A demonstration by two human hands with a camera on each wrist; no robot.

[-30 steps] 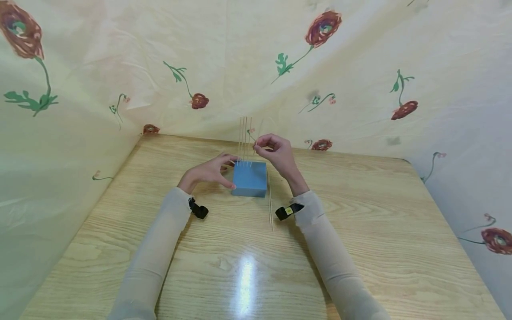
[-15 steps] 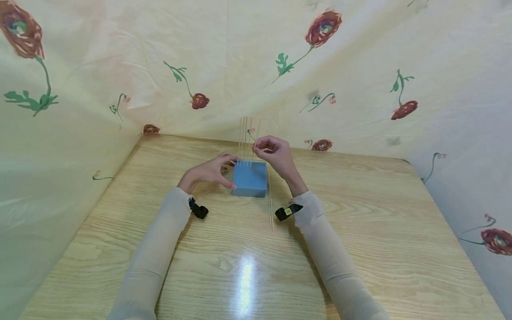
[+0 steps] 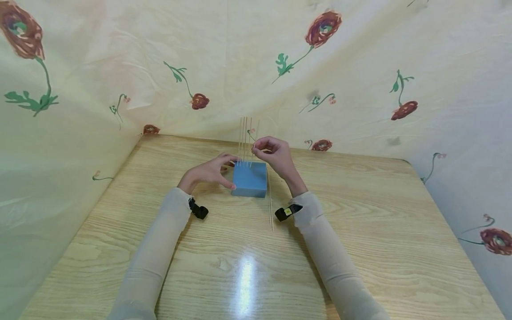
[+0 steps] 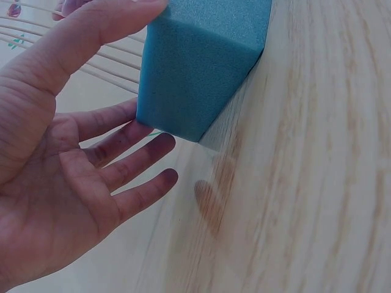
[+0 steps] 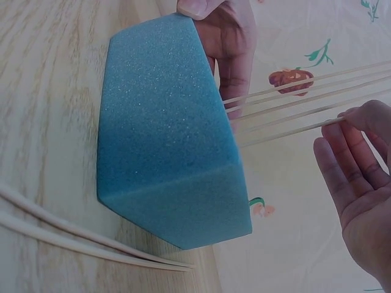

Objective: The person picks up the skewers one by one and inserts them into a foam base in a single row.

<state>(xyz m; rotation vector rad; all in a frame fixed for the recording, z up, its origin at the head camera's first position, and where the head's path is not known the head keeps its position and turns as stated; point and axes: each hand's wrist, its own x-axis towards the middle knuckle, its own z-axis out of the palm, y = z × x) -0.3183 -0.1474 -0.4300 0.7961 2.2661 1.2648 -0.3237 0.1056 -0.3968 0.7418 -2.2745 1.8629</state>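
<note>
A blue foam block (image 3: 250, 178) rests on the table. My left hand (image 3: 208, 171) holds its left side, thumb at the front corner and index finger at the back; in the left wrist view the other fingers (image 4: 137, 162) are spread beside it. Several thin wooden skewers (image 3: 246, 133) stand in a row along the block's back edge. With thumb and fingertips, my right hand (image 3: 276, 153) pinches another skewer (image 5: 287, 135), which stands nearly upright at the right end of the row. In the right wrist view its lower end meets the block's top face.
Loose skewers (image 3: 270, 200) lie on the wooden table (image 3: 380, 213) along the block's right side. A flower-printed sheet (image 3: 248, 53) hangs behind the table and around its sides. Each wrist wears a black strap with a small camera (image 3: 283, 214).
My right hand has shifted slightly left and down, bringing the pinched skewer closer to the row and more upright. The left hand and the block have stayed in place.
</note>
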